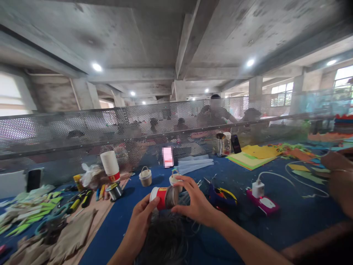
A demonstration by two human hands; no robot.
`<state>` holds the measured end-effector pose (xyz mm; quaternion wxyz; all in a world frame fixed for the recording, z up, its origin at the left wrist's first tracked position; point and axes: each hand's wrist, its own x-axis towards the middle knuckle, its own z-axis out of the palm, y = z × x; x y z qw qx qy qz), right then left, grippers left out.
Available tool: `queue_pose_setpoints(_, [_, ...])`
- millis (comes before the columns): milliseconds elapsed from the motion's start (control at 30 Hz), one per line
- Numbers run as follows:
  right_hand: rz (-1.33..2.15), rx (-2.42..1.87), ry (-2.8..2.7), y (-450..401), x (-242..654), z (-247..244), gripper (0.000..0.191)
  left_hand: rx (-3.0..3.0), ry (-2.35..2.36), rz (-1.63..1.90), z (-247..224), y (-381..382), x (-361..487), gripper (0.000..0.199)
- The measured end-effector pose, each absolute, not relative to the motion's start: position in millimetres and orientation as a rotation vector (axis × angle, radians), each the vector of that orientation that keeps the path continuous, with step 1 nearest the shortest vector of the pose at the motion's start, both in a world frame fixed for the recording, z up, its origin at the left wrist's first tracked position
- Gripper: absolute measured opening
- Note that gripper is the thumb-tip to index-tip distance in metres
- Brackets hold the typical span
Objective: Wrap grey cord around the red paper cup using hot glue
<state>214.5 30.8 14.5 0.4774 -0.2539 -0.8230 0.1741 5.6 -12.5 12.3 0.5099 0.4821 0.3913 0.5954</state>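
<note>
My left hand (142,215) is closed around the white end of a red and white paper cup (162,198), which lies on its side in the air over the table. A grey band, which looks like wound cord (172,197), covers the cup's right end. My right hand (194,200) curves round that grey end, thumb below and fingers above. Just behind it stands a small pale basket with a handle (174,179), partly hidden by my fingers. Another small handled basket (145,177) is further left. Below the cup lies a dark tangle of strands (165,239).
Left are stacked paper cups (109,165), a metal tin (114,191), scissors (52,221) and brown cloth (73,232). Yellow-and-blue pliers (223,196) and a pink power strip (263,203) lie right. A perforated metal screen (143,129) stands behind. Another person's arm (339,180) reaches in.
</note>
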Motion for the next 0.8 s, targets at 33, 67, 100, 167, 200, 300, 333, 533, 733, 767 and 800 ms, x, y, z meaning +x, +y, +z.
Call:
queue_pose_setpoints(33, [0.468,-0.607,-1.982,30,215,16,0.047,1.179,0.951,1.436,12,-12,5,0.034])
queue_pose_setpoints(67, [0.505,-0.599,-1.955,30,216,17,0.041,1.205,0.965,1.445,11,-12,5,0.034])
queue_pose_setpoints(100, [0.534,-0.591,-1.933,30,216,18,0.038,1.239,0.987,1.452,10,-12,5,0.035])
queue_pose_setpoints(167, [0.571,-0.575,-1.919,29,216,19,0.036,1.305,1.051,1.453,9,-12,4,0.038])
queue_pose_setpoints(200, [0.587,-0.568,-1.923,29,215,19,0.036,1.333,1.086,1.447,8,-12,4,0.04])
queue_pose_setpoints(300, [0.665,-0.565,-1.92,31,213,17,0.032,1.383,1.13,1.415,8,-13,4,0.041])
queue_pose_setpoints(333, [0.709,-0.575,-1.904,33,213,16,0.032,1.387,1.127,1.4,9,-14,4,0.041])
queue_pose_setpoints(533, [1.039,-0.621,-1.85,43,213,12,0.034,1.333,1.071,1.293,12,-18,7,0.048])
queue_pose_setpoints(733, [0.892,-0.694,-1.92,51,216,8,0.025,1.259,1.011,1.306,6,-17,6,0.041])
queue_pose_setpoints(767, [0.86,-0.72,-1.912,52,217,8,0.022,1.253,1.01,1.31,6,-17,6,0.041])
queue_pose_setpoints(800, [0.833,-0.745,-1.901,53,218,8,0.019,1.25,1.01,1.312,6,-17,6,0.041])
